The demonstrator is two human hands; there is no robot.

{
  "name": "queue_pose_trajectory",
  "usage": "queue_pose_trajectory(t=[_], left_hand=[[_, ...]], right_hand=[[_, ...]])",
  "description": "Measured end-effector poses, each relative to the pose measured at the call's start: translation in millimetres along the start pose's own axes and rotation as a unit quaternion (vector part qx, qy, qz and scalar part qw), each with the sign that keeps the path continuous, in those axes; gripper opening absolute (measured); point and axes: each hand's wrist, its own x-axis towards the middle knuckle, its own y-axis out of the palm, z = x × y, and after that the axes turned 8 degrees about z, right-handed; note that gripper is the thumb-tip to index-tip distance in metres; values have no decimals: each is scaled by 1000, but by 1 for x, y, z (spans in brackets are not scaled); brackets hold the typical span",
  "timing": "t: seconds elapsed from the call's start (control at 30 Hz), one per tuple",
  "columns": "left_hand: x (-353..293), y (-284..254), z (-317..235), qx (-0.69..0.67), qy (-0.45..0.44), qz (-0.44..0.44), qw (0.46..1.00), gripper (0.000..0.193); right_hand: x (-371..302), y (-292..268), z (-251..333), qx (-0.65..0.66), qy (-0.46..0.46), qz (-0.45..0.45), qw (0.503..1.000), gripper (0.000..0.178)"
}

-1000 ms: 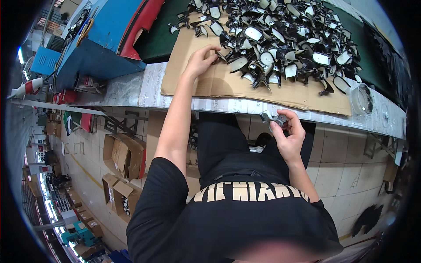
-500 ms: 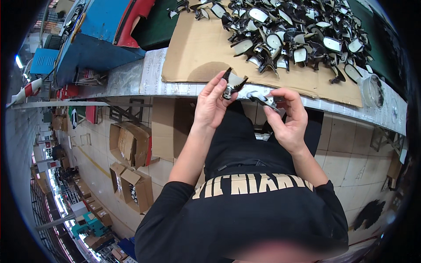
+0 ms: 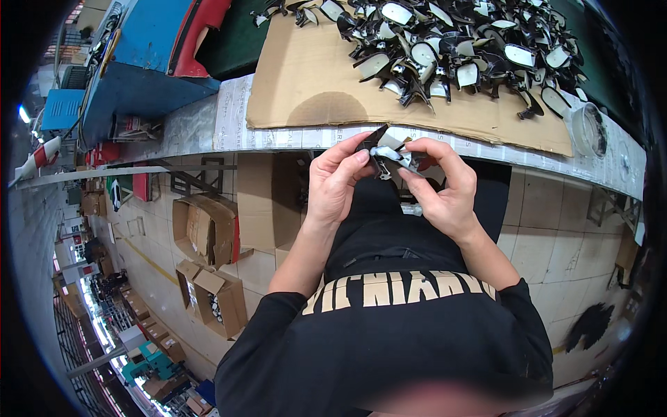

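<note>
My left hand (image 3: 333, 184) pinches a black curved piece with a pale face, shaped like a shoe heel (image 3: 374, 141), between thumb and fingertips. In my right hand (image 3: 447, 186), thumb and fingers close on a small shiny grey-and-white piece (image 3: 393, 154) whose kind I cannot make out. The two pieces overlap in front of me, just off the table's near edge, so whether they touch is hard to tell. Beyond my hands lies a large pile of similar black shoe heels (image 3: 467, 74) with whitish faces.
Under the pile, a flat cardboard sheet (image 3: 299, 76) covers the tabletop. A clear round tub (image 3: 589, 130) stands at the table's right end. Blue machinery (image 3: 142, 87) rises at the left. Open cardboard boxes (image 3: 206, 229) sit on the floor to the lower left.
My hands have come together, and the right-hand piece now overlaps the shoe heel. The heel has turned and moved slightly right and down. The whole view has shifted a little.
</note>
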Motion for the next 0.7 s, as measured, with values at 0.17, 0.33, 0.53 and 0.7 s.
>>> queue_pose_trajectory(t=[0.17,0.33,0.53,0.7], left_hand=[[1,-6,-1,3,12,-24,1000,31],[-1,-11,-4,9,8,-29,1000,31],[-10,1,-6,53,-32,-9,998,31],[-16,0,-2,75,-35,-23,996,30]], right_hand=[[-8,-2,8,120,64,19,991,36],[-8,-12,18,76,37,9,996,36],[-6,-1,6,32,20,22,999,37],[0,1,-1,-61,-41,-31,997,37]])
